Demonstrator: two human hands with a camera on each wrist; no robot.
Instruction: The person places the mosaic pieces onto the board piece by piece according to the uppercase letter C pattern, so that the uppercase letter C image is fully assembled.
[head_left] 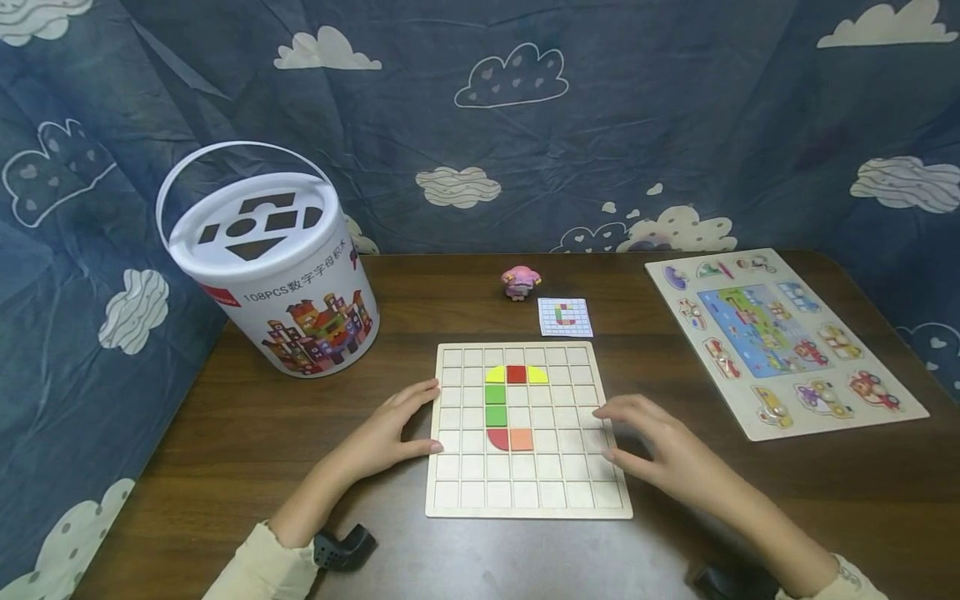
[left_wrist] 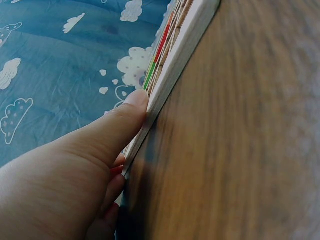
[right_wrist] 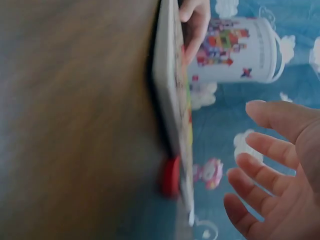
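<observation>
A square wooden grid board (head_left: pixel 562 496) lies on the table. Coloured tiles fill part of it: a red square (head_left: pixel 516 374) between two yellow rounded tiles, green squares (head_left: pixel 495 405) down the left, then a red rounded tile (head_left: pixel 498 438) and an orange square (head_left: pixel 521 439) at the bottom. My left hand (head_left: pixel 378 437) touches the board's left edge with thumb and fingers spread; its thumb (left_wrist: pixel 125 115) rests against the rim in the left wrist view. At the right edge, my right hand (head_left: pixel 667 446) holds nothing, fingers loosely extended; the right wrist view shows them apart from the board.
Behind the board are a small pattern card (head_left: pixel 566 317) and a pink figurine (head_left: pixel 520 282). A white lidded bucket (head_left: pixel 300 275) stands at the back left. A knobbed picture puzzle board (head_left: pixel 757 425) lies at the right. Cloud-printed cloth (head_left: pixel 637 125) hangs behind.
</observation>
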